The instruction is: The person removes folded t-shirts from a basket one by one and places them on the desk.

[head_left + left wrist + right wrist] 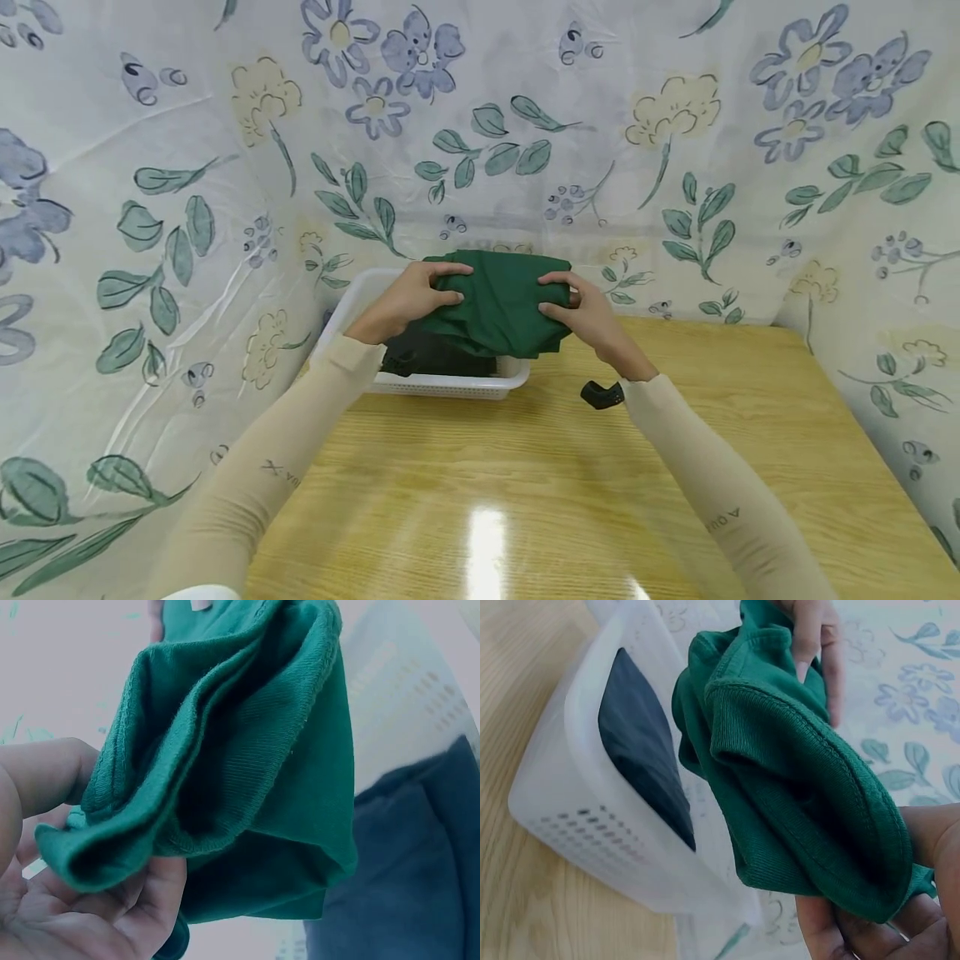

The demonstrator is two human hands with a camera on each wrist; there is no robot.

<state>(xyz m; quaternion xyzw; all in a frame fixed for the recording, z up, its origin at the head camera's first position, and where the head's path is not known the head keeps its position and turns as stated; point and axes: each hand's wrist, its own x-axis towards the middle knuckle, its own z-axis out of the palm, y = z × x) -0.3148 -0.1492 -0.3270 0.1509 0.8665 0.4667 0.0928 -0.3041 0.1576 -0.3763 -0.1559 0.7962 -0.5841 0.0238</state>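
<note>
A folded green garment (pixel 502 300) hangs in the air between both hands, partly over the white plastic basket. My left hand (pixel 412 296) grips its left side, and my right hand (pixel 588 312) grips the right side with thumb and fingers. Seen from the left wrist, stitched hems and stacked fabric layers (pixel 217 742) lie between the thumb and fingers. The right wrist view shows the garment's rounded folded end (pixel 810 802) held the same way. Below it, a dark folded cloth (pixel 450 358) lies inside the basket (pixel 442 386).
The basket, with perforated walls (pixel 592 825), stands at the back left of the wooden table (pixel 480 467). Flower-printed sheeting (pixel 495 192) lines the back and both sides. A small black piece (pixel 600 394) shows beside the right wrist.
</note>
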